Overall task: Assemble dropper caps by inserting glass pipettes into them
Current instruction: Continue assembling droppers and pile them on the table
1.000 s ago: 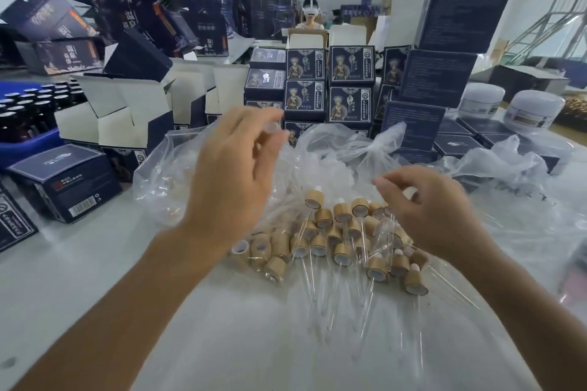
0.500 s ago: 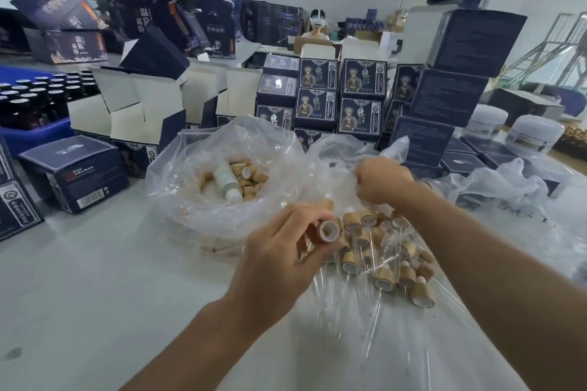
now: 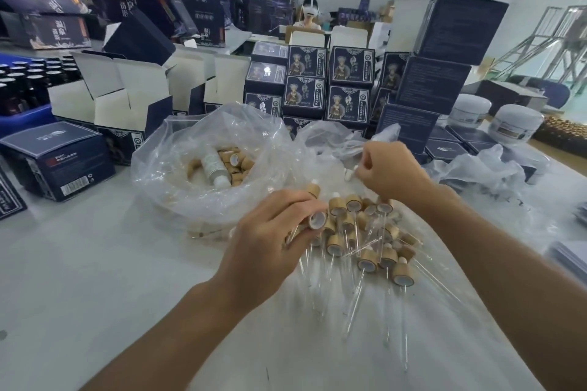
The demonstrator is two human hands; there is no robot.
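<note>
My left hand (image 3: 270, 241) grips a wooden dropper cap (image 3: 317, 220) with its white open end turned toward me, just left of a pile of assembled droppers (image 3: 365, 247) whose glass pipettes point toward me on clear plastic. My right hand (image 3: 389, 173) hovers behind the pile with fingers curled, pinching something small and white; what it is I cannot tell. A clear plastic bag (image 3: 203, 181) to the left holds several loose wooden caps (image 3: 236, 163) and a white bottle (image 3: 213, 168).
Dark blue cartons (image 3: 328, 86) are stacked behind the bags, with open white-lined boxes (image 3: 127, 95) at the left. A blue crate of dark bottles (image 3: 22, 89) stands far left. White jars (image 3: 516, 125) sit at the right. Another person sits in the background.
My right hand has moved right and back, away from the pile. My left hand holds the cap in nearly the same place as half a second ago.
</note>
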